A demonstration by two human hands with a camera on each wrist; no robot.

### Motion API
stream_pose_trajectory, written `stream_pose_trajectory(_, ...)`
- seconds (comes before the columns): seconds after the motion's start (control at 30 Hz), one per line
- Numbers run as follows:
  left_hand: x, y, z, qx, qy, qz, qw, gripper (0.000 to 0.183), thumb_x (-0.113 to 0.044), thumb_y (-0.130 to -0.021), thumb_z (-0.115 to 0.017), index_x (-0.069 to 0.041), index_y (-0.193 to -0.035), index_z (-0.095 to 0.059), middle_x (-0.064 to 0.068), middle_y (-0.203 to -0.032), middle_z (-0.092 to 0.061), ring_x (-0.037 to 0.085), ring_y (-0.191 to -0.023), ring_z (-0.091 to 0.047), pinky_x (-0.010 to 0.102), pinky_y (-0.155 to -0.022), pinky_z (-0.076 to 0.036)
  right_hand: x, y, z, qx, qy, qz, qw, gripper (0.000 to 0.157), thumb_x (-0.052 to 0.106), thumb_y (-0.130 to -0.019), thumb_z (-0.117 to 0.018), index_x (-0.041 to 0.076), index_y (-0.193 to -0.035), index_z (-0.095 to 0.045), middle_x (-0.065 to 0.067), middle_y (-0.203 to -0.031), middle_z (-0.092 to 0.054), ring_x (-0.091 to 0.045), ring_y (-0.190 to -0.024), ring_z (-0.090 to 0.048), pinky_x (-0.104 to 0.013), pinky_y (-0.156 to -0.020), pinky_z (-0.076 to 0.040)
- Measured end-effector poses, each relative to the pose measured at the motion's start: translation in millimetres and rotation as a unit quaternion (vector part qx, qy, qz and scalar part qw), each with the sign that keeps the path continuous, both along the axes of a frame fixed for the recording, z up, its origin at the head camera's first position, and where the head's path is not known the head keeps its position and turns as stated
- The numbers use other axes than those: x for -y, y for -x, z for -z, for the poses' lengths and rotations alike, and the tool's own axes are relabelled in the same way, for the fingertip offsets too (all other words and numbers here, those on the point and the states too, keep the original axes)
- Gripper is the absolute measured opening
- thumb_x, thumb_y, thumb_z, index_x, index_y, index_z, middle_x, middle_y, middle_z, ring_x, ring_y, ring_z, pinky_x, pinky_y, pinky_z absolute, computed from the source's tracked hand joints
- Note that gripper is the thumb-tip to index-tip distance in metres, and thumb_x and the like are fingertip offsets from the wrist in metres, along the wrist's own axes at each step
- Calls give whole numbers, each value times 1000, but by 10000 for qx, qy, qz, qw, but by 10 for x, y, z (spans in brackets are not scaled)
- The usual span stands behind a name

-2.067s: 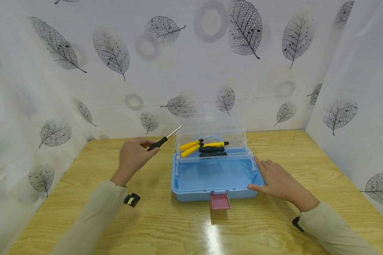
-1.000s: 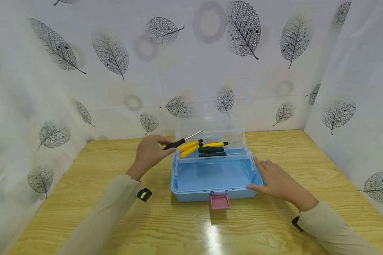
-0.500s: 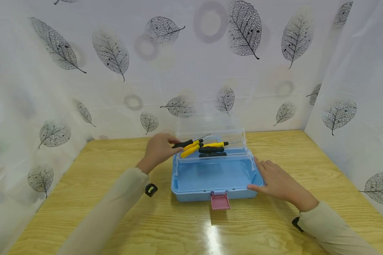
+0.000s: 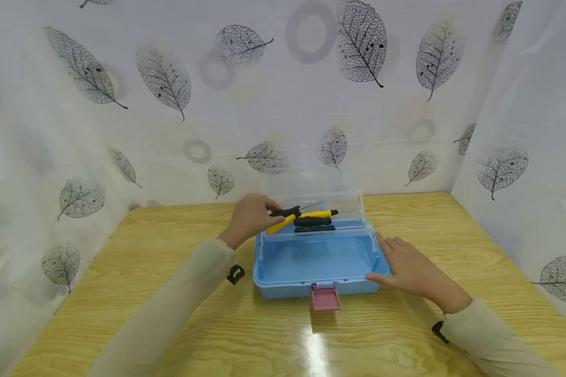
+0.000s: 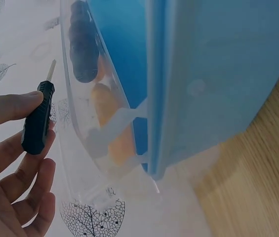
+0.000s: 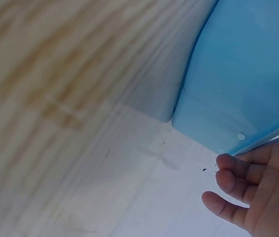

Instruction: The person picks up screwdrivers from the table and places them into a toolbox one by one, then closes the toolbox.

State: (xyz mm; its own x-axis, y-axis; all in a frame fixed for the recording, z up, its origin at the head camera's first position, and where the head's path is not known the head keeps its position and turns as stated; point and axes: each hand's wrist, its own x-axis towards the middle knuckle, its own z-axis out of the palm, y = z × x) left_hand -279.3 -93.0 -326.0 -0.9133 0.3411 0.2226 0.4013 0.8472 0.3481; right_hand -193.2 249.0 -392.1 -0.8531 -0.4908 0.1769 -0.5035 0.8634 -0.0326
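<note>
In the head view my left hand (image 4: 251, 219) pinches a black-handled screwdriver (image 4: 285, 212) by its handle, over the left end of a clear tray (image 4: 348, 201). Its metal shaft points right; the left wrist view shows thumb and fingers on the black handle (image 5: 38, 121). The tray belongs to a blue toolbox (image 4: 283, 291), which stands with its lid up. Yellow-handled screwdrivers (image 4: 319, 214) and black-handled ones (image 4: 313, 221) lie in the tray, some partly covered by the held one. My right hand (image 4: 412, 269) rests against the box's right side, thumb on the front rim, fingers extended.
A pink latch (image 4: 326, 298) hangs down at the front of the box. The wooden table (image 4: 368, 340) lies beneath it. A white leaf-patterned sheet (image 4: 273, 104) rises behind and at both sides.
My left hand has carried the black-handled screwdriver rightward and slightly down, from beside the box to over the tray's left end. My right hand has stayed on the box.
</note>
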Motion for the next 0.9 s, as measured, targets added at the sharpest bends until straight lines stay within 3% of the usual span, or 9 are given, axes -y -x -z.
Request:
stream_pose_trajectory(0.47,-190,80,-54,71,233,238,9994,21,-35,-80,-73,-19,-93,-77,-4,-88,-73,10,-76,-62,24,-63,-49,-5,-1,-5,49,45,4,10000,98,61,-81,-59,-11,-141,-30,-29,-122,-56,-41,-109,-55,-54,-92,-44)
stream_pose_trajectory(0.9,-334,143,-27,13,445,169,9989,22,-36,-79,-73,-19,-92,-76,-5,-89,-73,11,-80,-65,28,-71,-52,6,-16,-24,117,47,33,9999,98,61,-81,-58,-11,-141,-29,-31,-125,-54,-43,-112,-53,-55,-95,-43)
